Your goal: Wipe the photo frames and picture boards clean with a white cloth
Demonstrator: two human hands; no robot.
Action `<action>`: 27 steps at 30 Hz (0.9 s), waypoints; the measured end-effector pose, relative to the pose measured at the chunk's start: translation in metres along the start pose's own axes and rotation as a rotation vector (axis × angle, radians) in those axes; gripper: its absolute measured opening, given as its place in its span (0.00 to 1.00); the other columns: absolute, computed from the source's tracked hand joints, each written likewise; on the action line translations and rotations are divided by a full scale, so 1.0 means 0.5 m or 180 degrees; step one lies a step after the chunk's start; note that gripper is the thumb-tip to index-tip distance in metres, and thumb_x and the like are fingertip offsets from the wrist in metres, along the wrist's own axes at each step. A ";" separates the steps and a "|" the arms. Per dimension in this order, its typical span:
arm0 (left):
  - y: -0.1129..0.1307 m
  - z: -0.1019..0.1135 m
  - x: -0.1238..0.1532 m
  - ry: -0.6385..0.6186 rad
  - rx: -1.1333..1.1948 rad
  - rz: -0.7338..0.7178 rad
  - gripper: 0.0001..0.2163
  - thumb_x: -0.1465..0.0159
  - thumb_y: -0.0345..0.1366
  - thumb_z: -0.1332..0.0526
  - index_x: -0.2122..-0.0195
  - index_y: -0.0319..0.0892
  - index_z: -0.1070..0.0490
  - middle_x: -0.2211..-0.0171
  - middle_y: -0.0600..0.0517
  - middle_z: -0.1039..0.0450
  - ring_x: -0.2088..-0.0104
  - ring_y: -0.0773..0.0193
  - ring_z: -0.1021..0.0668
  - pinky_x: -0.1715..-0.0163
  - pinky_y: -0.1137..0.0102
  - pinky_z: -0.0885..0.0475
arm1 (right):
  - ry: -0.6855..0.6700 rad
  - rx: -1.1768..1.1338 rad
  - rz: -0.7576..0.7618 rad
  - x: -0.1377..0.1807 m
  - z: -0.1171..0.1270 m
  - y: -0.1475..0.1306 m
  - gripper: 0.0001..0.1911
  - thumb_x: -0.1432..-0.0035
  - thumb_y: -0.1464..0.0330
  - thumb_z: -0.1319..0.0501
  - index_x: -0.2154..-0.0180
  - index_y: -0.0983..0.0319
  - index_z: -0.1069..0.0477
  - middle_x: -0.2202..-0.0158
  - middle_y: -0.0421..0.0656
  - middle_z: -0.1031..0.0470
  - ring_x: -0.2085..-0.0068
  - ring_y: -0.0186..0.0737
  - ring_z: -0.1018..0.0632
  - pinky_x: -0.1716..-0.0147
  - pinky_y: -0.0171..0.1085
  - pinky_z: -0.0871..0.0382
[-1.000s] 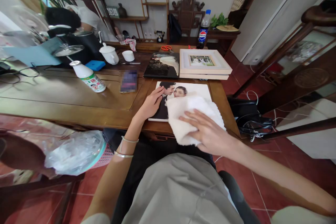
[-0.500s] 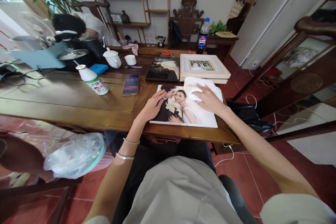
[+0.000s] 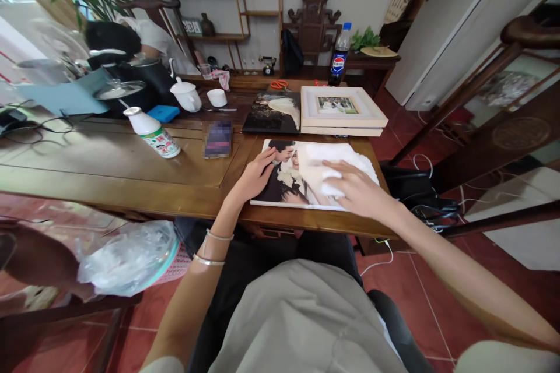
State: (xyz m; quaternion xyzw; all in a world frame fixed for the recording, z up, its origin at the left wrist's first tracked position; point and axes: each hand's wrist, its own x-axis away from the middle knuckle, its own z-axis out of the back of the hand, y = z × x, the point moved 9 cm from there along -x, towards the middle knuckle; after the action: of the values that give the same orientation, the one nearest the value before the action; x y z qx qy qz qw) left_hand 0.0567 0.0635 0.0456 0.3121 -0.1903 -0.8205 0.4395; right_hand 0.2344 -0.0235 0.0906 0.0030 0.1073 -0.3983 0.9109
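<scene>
Resting on the photo print (image 3: 280, 185), the left hand (image 3: 254, 179) has fingers together; the right hand (image 3: 365, 191) lies over a white cloth (image 3: 355, 156) (fingers' grip unclear).

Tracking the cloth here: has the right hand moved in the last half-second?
Yes: the right hand has moved toward the view's bottom, away from the white frames.

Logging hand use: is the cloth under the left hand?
No, the cloth is under the right hand; the left hand touches the photo panel.
</scene>
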 end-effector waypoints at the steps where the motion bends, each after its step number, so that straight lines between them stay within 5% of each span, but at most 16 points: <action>1: 0.001 -0.001 0.000 0.0000 -0.0018 -0.0005 0.21 0.31 0.39 0.53 0.41 0.38 0.34 0.36 0.44 0.39 0.35 0.57 0.38 0.35 0.59 0.45 | 0.0062 0.0054 -0.0138 -0.012 0.001 0.030 0.22 0.51 0.79 0.44 0.54 0.62 0.26 0.43 0.52 0.30 0.43 0.57 0.31 0.45 0.55 0.38; 4: 0.004 -0.003 -0.002 0.0008 -0.0063 -0.0010 0.21 0.31 0.37 0.53 0.41 0.38 0.34 0.36 0.44 0.39 0.35 0.57 0.38 0.35 0.59 0.45 | 0.0222 0.0222 -0.0479 -0.037 -0.001 0.100 0.21 0.47 0.76 0.45 0.50 0.65 0.28 0.52 0.55 0.25 0.51 0.57 0.26 0.54 0.51 0.32; 7: 0.004 -0.004 -0.004 0.0012 -0.0087 -0.0008 0.21 0.32 0.36 0.53 0.41 0.37 0.34 0.37 0.43 0.39 0.35 0.57 0.38 0.35 0.59 0.45 | 0.0322 0.0392 -0.0511 -0.043 -0.009 0.104 0.21 0.46 0.75 0.45 0.50 0.66 0.28 0.51 0.56 0.26 0.51 0.57 0.26 0.51 0.52 0.34; 15: 0.002 -0.003 -0.003 0.0023 -0.0067 -0.0065 0.21 0.32 0.35 0.53 0.41 0.36 0.34 0.37 0.43 0.38 0.36 0.57 0.37 0.35 0.60 0.44 | -0.0031 0.0066 0.0401 0.031 -0.025 -0.102 0.19 0.55 0.78 0.40 0.59 0.63 0.22 0.36 0.54 0.39 0.36 0.59 0.40 0.37 0.59 0.51; 18: 0.001 -0.006 -0.003 -0.0016 -0.0065 -0.0077 0.21 0.32 0.35 0.54 0.40 0.36 0.35 0.36 0.43 0.39 0.35 0.57 0.38 0.35 0.60 0.45 | -0.0150 -0.0188 0.0664 0.044 -0.020 -0.126 0.21 0.56 0.79 0.40 0.59 0.62 0.22 0.36 0.51 0.39 0.35 0.56 0.42 0.36 0.57 0.53; 27: -0.002 -0.009 0.000 -0.0110 0.0043 0.0015 0.22 0.31 0.38 0.54 0.40 0.38 0.36 0.35 0.44 0.41 0.34 0.56 0.40 0.35 0.59 0.47 | 0.0374 0.0247 -0.0302 -0.046 -0.014 0.128 0.23 0.48 0.77 0.43 0.49 0.66 0.28 0.44 0.58 0.30 0.38 0.55 0.36 0.41 0.57 0.44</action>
State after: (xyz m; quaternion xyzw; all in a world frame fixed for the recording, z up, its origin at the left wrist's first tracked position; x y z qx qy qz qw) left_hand 0.0591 0.0638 0.0418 0.3003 -0.2042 -0.8235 0.4359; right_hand 0.2643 0.0373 0.0833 0.0566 0.1451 -0.4441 0.8824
